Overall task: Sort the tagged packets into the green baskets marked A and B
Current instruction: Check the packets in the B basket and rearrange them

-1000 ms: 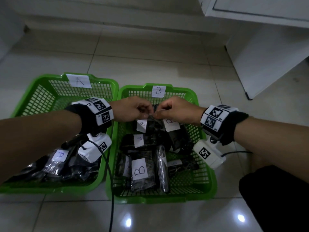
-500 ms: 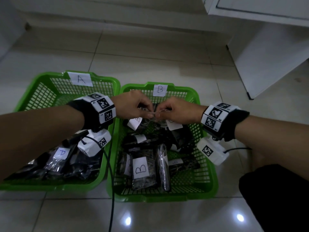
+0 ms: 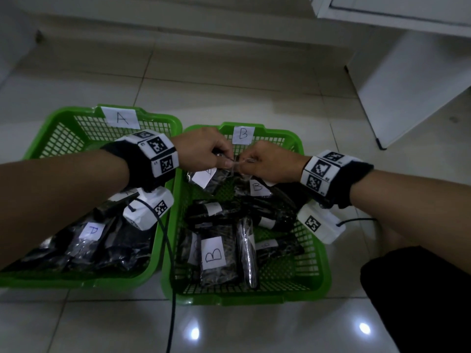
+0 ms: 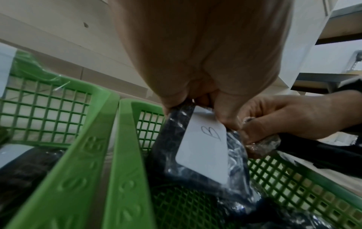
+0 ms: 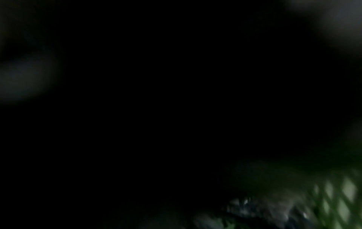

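Observation:
Two green baskets stand side by side on the floor: basket A (image 3: 63, 115) on the left and basket B (image 3: 242, 298) on the right. Both hold several dark packets with white tags. Over the far end of basket B my left hand (image 3: 226, 161) pinches the top of a dark packet tagged B (image 3: 204, 177), also seen in the left wrist view as the B-tagged packet (image 4: 205, 147). My right hand (image 3: 244, 164) pinches the clear plastic edge of a neighbouring packet tagged B (image 3: 257, 187). The two hands almost touch. The right wrist view is nearly black, with only green mesh (image 5: 342, 201) showing.
A white cabinet (image 3: 407, 85) stands at the back right. A black cable (image 3: 170, 276) runs down between the baskets. My dark-clothed knee (image 3: 420, 301) is beside basket B at the lower right. Pale tiled floor (image 3: 229, 72) lies beyond the baskets.
Both hands have risen a little over basket B with the packets still pinched. The tag of the left packet has swung to the left and tilted.

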Tool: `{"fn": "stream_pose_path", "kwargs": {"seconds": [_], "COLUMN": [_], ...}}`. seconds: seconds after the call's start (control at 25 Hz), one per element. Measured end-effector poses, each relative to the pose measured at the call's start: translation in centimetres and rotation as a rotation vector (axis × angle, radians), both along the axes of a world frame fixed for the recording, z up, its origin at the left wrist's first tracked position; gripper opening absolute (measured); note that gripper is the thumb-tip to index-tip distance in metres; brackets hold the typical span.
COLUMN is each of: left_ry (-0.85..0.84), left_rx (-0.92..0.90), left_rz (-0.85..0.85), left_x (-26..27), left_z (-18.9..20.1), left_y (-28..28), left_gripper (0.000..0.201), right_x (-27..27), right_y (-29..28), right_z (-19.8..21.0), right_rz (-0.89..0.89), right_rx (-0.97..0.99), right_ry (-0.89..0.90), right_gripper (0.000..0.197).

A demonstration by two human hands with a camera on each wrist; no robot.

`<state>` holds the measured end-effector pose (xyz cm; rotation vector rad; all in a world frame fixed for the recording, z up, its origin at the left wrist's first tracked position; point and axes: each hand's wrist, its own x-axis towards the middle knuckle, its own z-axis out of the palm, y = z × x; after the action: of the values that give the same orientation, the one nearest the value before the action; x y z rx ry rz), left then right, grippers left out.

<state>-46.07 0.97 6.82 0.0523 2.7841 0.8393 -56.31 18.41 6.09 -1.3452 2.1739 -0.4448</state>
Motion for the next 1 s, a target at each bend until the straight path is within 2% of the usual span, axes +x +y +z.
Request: {"fn": "stream_pose_path", "kwargs": {"seconds": [0.12, 0.24, 0.36, 0.44, 0.56, 0.6, 0.64, 0.72, 0.8, 0.84, 1.0], "left_ry": [-0.067, -0.152, -0.087, -0.088, -0.118, -0.123, -0.121, -0.14, -0.178, -0.193, -0.132], "left_rx": [0.049, 0.109, 0.048, 0.016, -0.207, -0.325, -0.401, -0.4, -0.424, -0.448, -0.255], "left_rz": [-0.036, -0.157, -0.187, -0.202, -0.292, -0.33, -0.351, -0.294, -0.233, -0.215, -0.178], "left_x": [-0.1, 0.3, 0.6, 0.3, 0.2, 0.4, 0.4, 0.2, -0.1, -0.2, 0.1], "left_z": [0.7, 1.3, 1.1, 0.7, -1.0, -1.7, -2.2, -2.5, -2.3, -2.4, -2.8], "left_y": [-0.4, -0.6, -1.2, -0.7, 0.8, 1.4, 1.7, 1.8, 1.2, 0.9, 0.3], "left_gripper": [0.012, 0.01, 0.012, 0.014, 0.015, 0.018, 0.025, 0.053, 0.074, 0.076, 0.046], "right_x": [0.1, -2.0, -4.2, -3.9, -2.0, -1.5, -1.4, -1.7, -1.8, -1.9, -2.3], "right_y": [-0.7, 0.3, 1.4, 1.6, 1.1, 1.0, 1.1, 1.0, 1.0, 1.2, 1.6], "right_z": [-0.2, 0.0, 1.5, 2.2, 1.0, 0.3, -0.2, -1.0, -1.3, -1.4, -1.0], "right_rz": [-0.021, -0.083, -0.269, -0.28, -0.126, -0.112, -0.111, -0.145, -0.185, -0.185, -0.153], "right_rx": [0.057, 0.161, 0.119, 0.133, 0.179, 0.19, 0.21, 0.205, 0.181, 0.148, 0.069], "right_ry": [0.068, 0.203, 0.113, 0.131, 0.192, 0.144, 0.058, -0.041, -0.075, -0.089, -0.139], "right_gripper": [0.032, 0.034, 0.026, 0.022, 0.02, 0.023, 0.027, 0.027, 0.011, 0.009, 0.014]}}
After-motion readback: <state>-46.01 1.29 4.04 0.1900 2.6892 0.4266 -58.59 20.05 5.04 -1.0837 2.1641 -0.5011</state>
